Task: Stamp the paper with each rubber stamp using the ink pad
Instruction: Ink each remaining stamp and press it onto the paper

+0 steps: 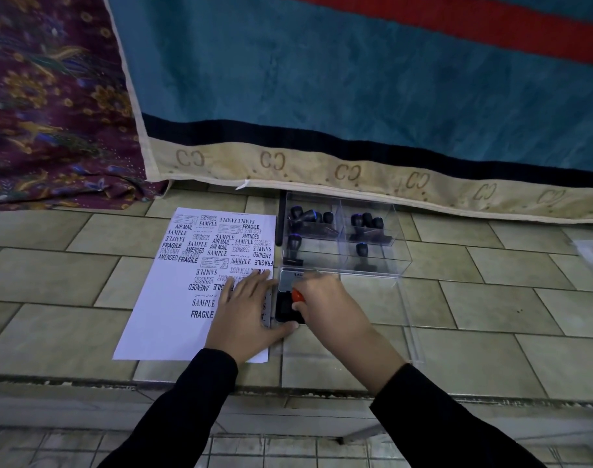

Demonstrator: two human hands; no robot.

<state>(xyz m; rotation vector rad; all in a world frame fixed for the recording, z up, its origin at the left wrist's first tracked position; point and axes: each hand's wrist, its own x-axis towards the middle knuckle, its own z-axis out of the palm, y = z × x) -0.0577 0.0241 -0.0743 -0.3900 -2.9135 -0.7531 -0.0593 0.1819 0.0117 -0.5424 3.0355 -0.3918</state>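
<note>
White paper (166, 319) crowded with black word prints; left hand (244, 314) flat on it, fingers (251, 284) straight. Right hand (327, 304) grips red-handled stamp (297, 295) over black ink pad (284, 311).

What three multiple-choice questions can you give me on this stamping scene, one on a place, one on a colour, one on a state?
1. Where does the clear compartment box stand?
A. Just beyond the ink pad
B. On a chair
C. On a shelf

2. What colour is the handle of the rubber stamp gripped by the right hand?
A. Black
B. Red
C. Green

3. How is the left hand?
A. Gripping a pen
B. Raised in the air
C. Lying flat on the paper

Answers:
1 A, the box sits directly behind the open ink pad.
2 B, a red handle shows in the grip.
3 C, it rests spread on the sheet.
</note>
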